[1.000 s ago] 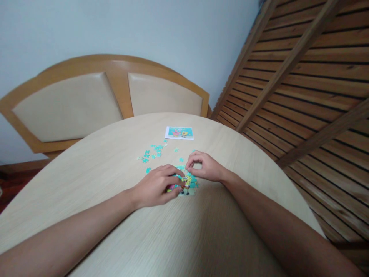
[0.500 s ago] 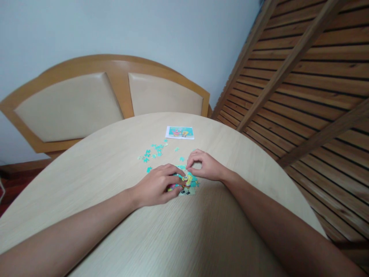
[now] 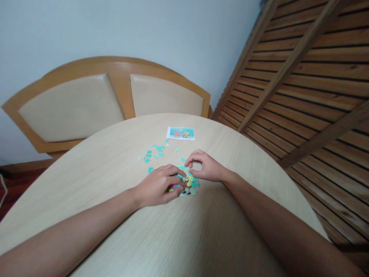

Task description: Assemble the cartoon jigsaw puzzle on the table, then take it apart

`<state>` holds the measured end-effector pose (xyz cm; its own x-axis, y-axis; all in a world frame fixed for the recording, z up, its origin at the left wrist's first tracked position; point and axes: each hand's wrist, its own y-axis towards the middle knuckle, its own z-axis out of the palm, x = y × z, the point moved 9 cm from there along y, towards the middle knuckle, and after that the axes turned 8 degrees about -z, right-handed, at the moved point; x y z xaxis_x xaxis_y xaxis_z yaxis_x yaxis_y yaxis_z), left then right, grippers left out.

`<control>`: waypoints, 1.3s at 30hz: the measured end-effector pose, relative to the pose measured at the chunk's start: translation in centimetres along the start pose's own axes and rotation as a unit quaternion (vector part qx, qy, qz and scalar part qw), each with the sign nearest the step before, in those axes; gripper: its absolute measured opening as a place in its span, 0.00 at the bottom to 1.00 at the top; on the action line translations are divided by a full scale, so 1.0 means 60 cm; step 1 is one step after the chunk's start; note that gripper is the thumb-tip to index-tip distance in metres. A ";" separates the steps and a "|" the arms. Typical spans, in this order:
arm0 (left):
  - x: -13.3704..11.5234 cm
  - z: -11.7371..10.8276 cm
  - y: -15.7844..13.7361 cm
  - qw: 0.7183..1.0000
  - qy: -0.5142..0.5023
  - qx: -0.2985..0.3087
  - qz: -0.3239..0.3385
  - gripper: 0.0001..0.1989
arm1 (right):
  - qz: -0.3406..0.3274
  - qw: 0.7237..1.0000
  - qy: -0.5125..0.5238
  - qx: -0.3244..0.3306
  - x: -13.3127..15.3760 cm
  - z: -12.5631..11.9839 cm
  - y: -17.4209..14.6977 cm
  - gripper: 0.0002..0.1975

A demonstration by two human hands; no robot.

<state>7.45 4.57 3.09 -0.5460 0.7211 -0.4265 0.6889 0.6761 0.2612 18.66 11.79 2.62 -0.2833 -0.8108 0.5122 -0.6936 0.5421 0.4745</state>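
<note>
A partly joined jigsaw puzzle (image 3: 188, 189) with a yellow cartoon figure on a teal ground lies flat on the table. Across its left side rests my left hand (image 3: 161, 185), fingers spread and touching the pieces, hiding part of the picture. My right hand (image 3: 204, 166) is over the puzzle's upper right edge, its thumb and fingertips parted with nothing visible between them. Just beyond the hands lies a loose teal puzzle piece (image 3: 183, 159). Another piece (image 3: 150, 169) is beside my left hand.
Several loose puzzle pieces (image 3: 158, 150) are scattered left of centre on the round wooden table (image 3: 115, 161). Farther back lies a picture card (image 3: 181, 133) with the same cartoon style. A padded bench back (image 3: 121, 69) stands behind the table, and a slatted wooden panel (image 3: 302, 77) on the right.
My right thumb and fingertips, touching half a second ago, have come apart. My left hand stays on the puzzle. The view has shifted slightly.
</note>
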 end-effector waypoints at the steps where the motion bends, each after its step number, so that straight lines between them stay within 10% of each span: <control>1: 0.000 0.000 0.000 1.000 0.001 0.000 0.000 0.11 | 0.003 1.000 0.001 -0.002 -0.001 -0.001 0.000 0.11; 21: -0.004 -0.009 0.006 1.000 -0.002 -0.030 0.008 0.11 | 0.110 0.976 -0.090 -0.167 -0.060 -0.047 -0.017 0.08; 30: 0.195 -0.124 -0.020 0.931 0.136 -0.205 -0.269 0.12 | 0.115 0.977 -0.086 -0.158 -0.066 -0.044 -0.017 0.09; 39: 0.226 -0.091 -0.011 0.949 0.134 -0.125 -0.259 0.20 | 0.116 0.979 -0.079 -0.147 -0.069 -0.039 -0.018 0.09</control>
<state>-3.01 14.75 1.84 -0.9046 0.2730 -0.3273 0.1798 0.9407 0.2877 22.13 15.07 1.70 -0.5257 -0.6703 0.5237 -0.3841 0.7364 0.5569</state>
